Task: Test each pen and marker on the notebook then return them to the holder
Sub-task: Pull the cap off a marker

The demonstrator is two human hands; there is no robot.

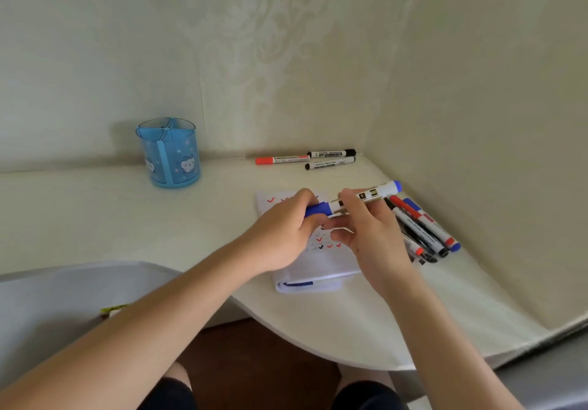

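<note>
I hold a blue-capped white marker (pixel 375 194) level above the open notebook (pixel 318 263). My left hand (pixel 286 231) grips its blue cap (pixel 318 209), and my right hand (pixel 366 228) pinches the white barrel. The notebook page shows red, black and blue tick marks. A pile of several markers (pixel 423 231) lies right of the notebook. Three more markers, one red (pixel 281 159) and two black (pixel 331 158), lie by the back wall. The blue pen holder (pixel 170 153) with cat pictures stands empty at the back left.
The cream desk (pixel 95 212) has a curved front edge and sits in a wall corner. A grey surface (pixel 63 295) lies at the lower left with a small green object (pixel 113 309) on it. My knees show below the desk.
</note>
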